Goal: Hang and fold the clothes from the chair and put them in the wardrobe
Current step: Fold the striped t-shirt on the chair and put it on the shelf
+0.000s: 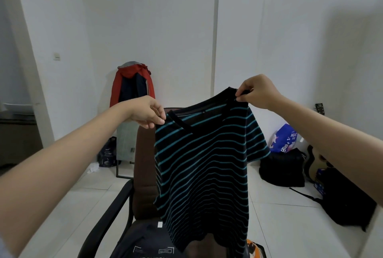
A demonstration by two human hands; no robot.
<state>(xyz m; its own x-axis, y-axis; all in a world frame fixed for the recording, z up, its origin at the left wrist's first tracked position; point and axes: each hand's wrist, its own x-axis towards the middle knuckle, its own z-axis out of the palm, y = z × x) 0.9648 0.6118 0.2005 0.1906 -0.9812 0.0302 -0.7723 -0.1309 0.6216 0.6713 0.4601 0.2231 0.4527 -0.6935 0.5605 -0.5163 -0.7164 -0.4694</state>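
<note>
Both hands, left hand (148, 113) and right hand (256, 92), pinch a striped shirt (203, 164) by its shoulders above the chair (143, 164); the light fingertip pinch could slip and drop it.

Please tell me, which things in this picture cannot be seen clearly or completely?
Head view only:
- Chair: its seat and most of its back are hidden by the striped shirt that the left hand and right hand hold up.
- Dark garment on the seat: its print is cut off by the bottom edge.
- Orange item: mostly hidden by the shirt.
- Wardrobe: not in view.
</note>
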